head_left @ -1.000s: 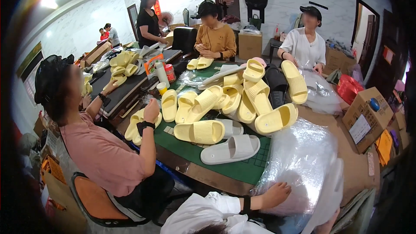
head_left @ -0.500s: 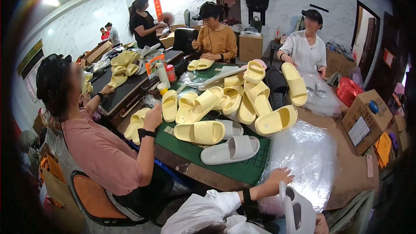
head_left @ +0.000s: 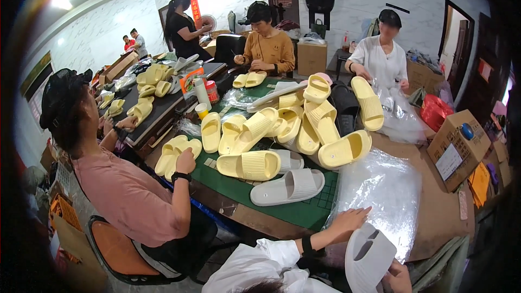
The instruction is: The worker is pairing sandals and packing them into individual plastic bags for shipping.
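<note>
My left hand (head_left: pixel 351 223) lies with its fingers stretched out over a stack of clear plastic bags (head_left: pixel 388 190) at the table's near edge. A black band circles that wrist. In my right hand (head_left: pixel 399 278), at the bottom of the view, is a light grey slide slipper (head_left: pixel 370 255); its far side hides part of the grip, and whether a second slipper is behind it I cannot tell. Another grey slipper (head_left: pixel 290 187) rests on the green cutting mat (head_left: pixel 209 180), just beyond my left hand, beside a heap of pale yellow slippers (head_left: pixel 323 122).
At left a co-worker in a pink shirt (head_left: pixel 127 184) handles yellow slippers (head_left: pixel 176 152). Across the table, a person in white (head_left: pixel 382 57) holds clear plastic. A cardboard box (head_left: pixel 458 149) and red ribbon roll (head_left: pixel 436 111) stand at right. A yellow cup (head_left: pixel 202 110) is beyond the near slippers.
The grey slipper in my right hand has turned, showing more of its broad upper face. My left hand stays over the bags, its fingers shifted slightly. The pink-shirted co-worker's hand has lowered to the yellow slippers.
</note>
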### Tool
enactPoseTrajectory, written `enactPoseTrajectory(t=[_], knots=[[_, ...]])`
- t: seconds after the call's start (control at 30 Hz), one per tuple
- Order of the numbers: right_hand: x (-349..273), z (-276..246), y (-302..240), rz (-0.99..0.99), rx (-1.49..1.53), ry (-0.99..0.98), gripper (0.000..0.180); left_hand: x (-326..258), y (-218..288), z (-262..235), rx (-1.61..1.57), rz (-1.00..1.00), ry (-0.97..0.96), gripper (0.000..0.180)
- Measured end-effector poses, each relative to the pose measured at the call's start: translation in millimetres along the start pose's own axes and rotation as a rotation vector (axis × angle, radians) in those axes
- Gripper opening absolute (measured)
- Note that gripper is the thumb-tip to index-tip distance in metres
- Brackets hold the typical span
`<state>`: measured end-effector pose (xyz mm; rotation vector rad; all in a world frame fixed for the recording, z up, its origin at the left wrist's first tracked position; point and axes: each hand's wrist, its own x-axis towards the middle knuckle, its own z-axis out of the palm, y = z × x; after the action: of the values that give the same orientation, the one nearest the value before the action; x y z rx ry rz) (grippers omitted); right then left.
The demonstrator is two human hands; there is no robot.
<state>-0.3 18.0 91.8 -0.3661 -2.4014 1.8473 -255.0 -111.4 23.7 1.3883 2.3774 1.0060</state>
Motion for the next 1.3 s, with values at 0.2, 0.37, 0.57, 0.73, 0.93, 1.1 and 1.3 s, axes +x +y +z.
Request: enactPoseTrajectory(t=[0.2,0.37,0.57,0.73,0.93,1.1,1.3], knots=[[-4,-3,3,0.241,0.212,0.053,0.023,2,-6,7,-0.084,0.080,0.073,0.038],[-14,-16,-6,0.262,0.257,-0.120,0.029,2,-7,3,-0.139,0.045,-0.001,0.037],[-24,-9,-3,0.257,0.381,-0.018,0.030,7,-1,16,0.020,0.135,-0.208,0.036],[-31,1,-6,0.242,0.496,0.087,0.032,4,-23,47,0.187,0.411,-0.070,0.037],[-34,0,-3,0.148,0.426,0.104,0.034,6,-18,31,0.228,0.287,-0.151,0.051],[-38,-12,28,0.156,0.529,0.242,0.031,-6,-4,-2,0.160,0.308,0.020,0.052],[2,-11,-10,0.196,0.019,0.145,0.018,-18,18,-17,0.036,0.289,0.075,0.054]])
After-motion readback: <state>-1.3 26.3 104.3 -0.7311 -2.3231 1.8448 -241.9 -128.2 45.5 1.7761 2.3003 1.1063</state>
